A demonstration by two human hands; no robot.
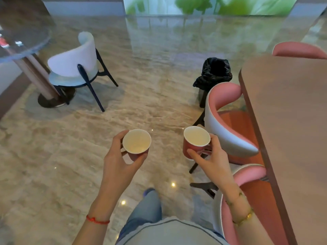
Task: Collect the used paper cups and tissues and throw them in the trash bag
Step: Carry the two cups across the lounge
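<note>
Paper cup (pixel 136 142) in each hand (pixel 118 159)

Two cups (pixel 137 142) (pixel 195 140) are showing red outsides and cream insides. The trash bag (pixel 215 72) is looking black, the chairs (pixel 230 124) pink and white, the floor (pixel 150 96) beige-veined marble, the table (pixel 292 121) plain brown.

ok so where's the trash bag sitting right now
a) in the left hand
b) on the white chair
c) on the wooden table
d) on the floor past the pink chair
d, the black trash bag stands on the floor beyond the pink chair, by the table's far corner, while the left hand and right hand each hold a cup.
</note>
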